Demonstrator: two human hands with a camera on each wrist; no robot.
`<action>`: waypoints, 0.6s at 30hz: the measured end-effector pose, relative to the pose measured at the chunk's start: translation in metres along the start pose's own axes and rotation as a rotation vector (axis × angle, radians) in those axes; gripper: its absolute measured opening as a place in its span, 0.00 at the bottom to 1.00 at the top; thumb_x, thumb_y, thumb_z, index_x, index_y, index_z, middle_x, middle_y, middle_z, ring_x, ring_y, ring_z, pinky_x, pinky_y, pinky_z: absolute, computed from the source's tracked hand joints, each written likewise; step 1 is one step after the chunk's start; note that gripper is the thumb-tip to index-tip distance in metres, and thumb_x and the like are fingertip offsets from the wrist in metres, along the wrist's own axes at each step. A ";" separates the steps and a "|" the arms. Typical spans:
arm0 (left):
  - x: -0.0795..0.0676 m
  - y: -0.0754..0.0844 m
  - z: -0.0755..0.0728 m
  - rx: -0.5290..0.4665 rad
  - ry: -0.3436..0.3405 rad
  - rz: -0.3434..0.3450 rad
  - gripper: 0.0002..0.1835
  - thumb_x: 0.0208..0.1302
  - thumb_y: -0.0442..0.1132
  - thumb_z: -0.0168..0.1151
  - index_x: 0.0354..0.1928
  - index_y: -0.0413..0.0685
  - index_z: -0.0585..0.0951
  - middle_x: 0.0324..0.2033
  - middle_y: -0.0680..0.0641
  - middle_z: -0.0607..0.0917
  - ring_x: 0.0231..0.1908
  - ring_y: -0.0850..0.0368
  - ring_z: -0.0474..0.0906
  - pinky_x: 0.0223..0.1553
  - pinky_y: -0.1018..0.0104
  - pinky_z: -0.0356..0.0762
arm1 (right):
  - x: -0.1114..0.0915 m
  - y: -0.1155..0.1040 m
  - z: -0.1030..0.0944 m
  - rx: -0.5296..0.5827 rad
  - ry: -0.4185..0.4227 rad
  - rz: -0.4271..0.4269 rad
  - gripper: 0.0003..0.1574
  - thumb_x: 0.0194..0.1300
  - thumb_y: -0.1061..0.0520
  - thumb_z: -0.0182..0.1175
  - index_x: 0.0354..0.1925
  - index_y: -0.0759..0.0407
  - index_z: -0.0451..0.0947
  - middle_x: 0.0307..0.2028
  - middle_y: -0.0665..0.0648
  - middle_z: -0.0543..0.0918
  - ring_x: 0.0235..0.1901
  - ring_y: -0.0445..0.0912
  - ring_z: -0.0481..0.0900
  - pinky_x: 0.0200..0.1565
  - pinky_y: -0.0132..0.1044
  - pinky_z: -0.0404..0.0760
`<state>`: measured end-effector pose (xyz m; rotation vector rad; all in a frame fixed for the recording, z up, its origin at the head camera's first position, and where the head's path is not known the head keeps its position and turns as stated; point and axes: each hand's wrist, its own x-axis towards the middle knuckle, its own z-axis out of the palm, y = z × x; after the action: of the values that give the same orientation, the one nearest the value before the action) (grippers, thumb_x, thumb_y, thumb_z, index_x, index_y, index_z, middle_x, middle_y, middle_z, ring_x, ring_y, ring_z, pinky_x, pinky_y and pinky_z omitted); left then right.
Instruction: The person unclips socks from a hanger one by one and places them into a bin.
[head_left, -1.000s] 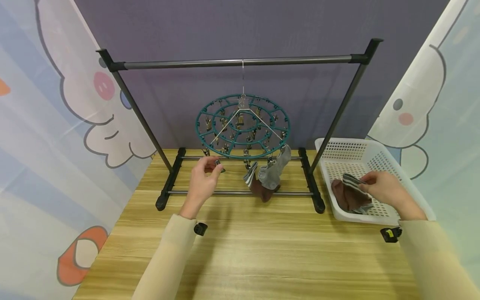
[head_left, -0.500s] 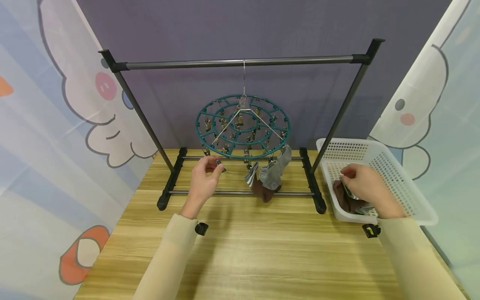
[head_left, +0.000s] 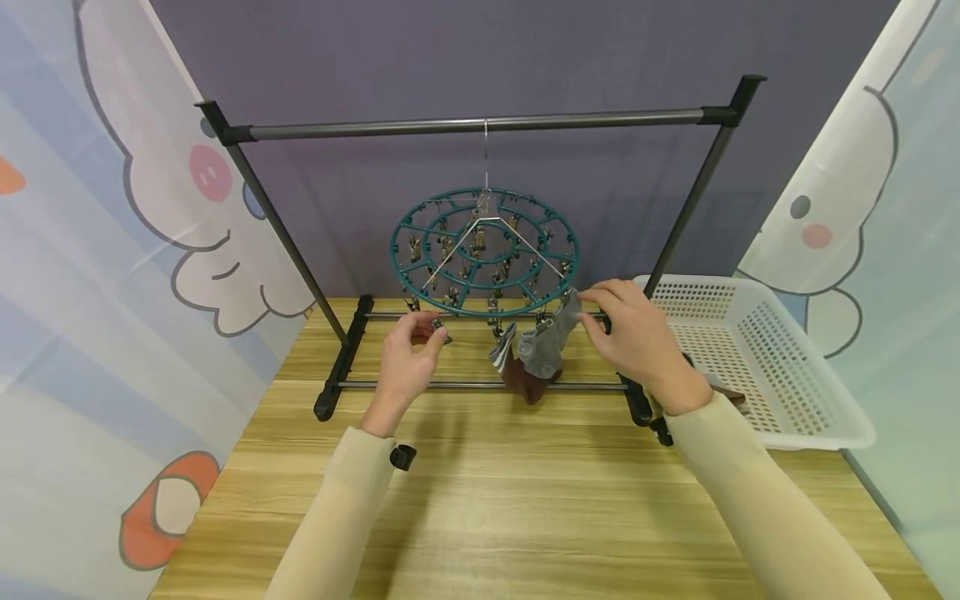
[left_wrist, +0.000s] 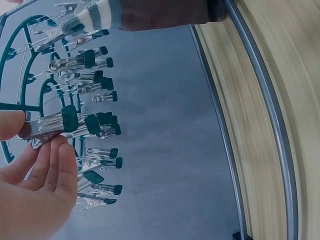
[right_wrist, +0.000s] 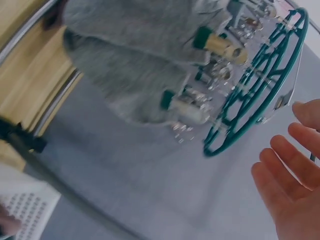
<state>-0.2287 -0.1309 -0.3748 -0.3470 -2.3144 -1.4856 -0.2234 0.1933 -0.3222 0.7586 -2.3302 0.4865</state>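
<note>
A round green clip hanger with many metal clips hangs from the rack's bar. My left hand is at its front left, pinching a metal clip with green-tipped ends between thumb and fingers. No cloth shows in that clip. A grey sock hangs from clips at the front right, and a brown sock with a striped cuff hangs beside it. My right hand is just right of the grey sock, fingers extended and holding nothing. In the right wrist view its fingers are apart from the hanger ring.
The dark metal rack stands on the wooden table, its feet to either side. Right of it is a white perforated basket with brown and grey socks inside, partly behind my right arm. A grey curtain is behind.
My right hand has let go of a striped-cuff sock in the basket and moved left and up to beside the hanging grey sock. My left hand has stayed on its clip.
</note>
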 end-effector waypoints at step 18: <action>-0.001 0.006 0.000 0.049 -0.055 0.014 0.14 0.74 0.38 0.62 0.57 0.42 0.81 0.44 0.43 0.82 0.44 0.48 0.79 0.50 0.51 0.79 | 0.034 -0.025 0.026 0.006 -0.062 -0.103 0.06 0.67 0.63 0.68 0.42 0.64 0.88 0.43 0.62 0.83 0.46 0.57 0.78 0.52 0.51 0.78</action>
<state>-0.2251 -0.1289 -0.3704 -0.3942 -2.3818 -1.4271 -0.2412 0.1474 -0.3151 0.9032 -2.3340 0.4299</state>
